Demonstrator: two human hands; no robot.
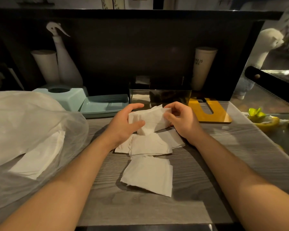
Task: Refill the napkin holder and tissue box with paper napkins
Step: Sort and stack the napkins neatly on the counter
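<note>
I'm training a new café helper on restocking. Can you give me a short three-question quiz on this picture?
1. True or false: both hands, left hand and right hand, grip the napkin stack.
2. What lies open beside the blue tissue box? A) its tray-like lid B) a knife C) a sponge
3. Fill in: more napkins sit inside the clear plastic ____ on the left.

Key: 1 true; 2 A; 3 bag.

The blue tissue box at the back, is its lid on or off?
Off. The blue tissue box stands upside-down-looking with its round hole up, and its tray-like other half lies separately beside it, showing an empty inside.
</note>
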